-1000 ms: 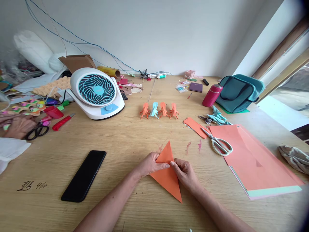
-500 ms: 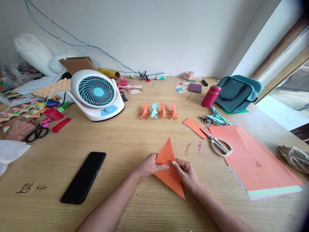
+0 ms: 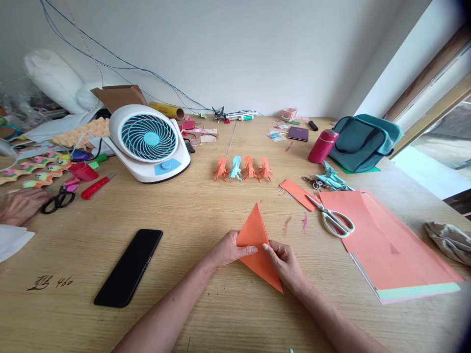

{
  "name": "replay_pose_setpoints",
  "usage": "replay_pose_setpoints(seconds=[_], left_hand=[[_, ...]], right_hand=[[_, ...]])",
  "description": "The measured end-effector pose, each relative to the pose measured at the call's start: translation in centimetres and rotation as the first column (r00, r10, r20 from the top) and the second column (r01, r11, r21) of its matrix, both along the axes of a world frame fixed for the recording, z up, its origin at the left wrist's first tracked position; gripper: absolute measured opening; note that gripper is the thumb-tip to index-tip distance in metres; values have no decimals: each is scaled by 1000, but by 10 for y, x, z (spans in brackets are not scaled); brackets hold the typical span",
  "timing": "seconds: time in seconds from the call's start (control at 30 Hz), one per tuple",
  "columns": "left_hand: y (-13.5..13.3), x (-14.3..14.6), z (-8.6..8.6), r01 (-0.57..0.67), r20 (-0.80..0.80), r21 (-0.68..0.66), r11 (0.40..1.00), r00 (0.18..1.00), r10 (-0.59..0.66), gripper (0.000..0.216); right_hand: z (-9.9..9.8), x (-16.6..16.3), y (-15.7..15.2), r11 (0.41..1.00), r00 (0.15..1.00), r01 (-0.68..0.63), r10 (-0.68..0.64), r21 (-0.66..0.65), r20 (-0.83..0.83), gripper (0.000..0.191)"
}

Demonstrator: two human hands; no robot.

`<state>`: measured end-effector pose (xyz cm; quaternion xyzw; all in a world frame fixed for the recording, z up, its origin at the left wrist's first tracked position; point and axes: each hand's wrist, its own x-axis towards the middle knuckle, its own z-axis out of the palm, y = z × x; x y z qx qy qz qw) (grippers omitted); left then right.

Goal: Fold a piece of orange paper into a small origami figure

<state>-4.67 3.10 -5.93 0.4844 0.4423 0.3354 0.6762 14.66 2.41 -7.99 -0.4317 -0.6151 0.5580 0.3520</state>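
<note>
An orange paper folded into a long triangle lies on the wooden table in front of me, its tip pointing away. My left hand pinches its left edge, thumb on top. My right hand pinches it from the right, fingertips meeting the left thumb at the middle of the paper. Both hands are closed on the paper. Its near corner points toward me on the right.
A black phone lies to the left. White-handled scissors rest on a stack of orange sheets at right. Small folded paper figures, a fan, a pink bottle and a teal bag stand further back. Another person's hand rests at far left.
The folded paper has been lifted and turned slightly: its far tip rose and its near corner swung toward the right. The other person's hand at left drew back a little.
</note>
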Motion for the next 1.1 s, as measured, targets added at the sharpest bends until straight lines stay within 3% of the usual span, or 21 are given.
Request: replay_pose_setpoints(seconds=[1.1], left_hand=[[2, -2, -1, -58, -19, -29, 998, 998, 57, 42]], right_hand=[[7, 1, -3, 999, 997, 42, -43, -20, -71, 58]])
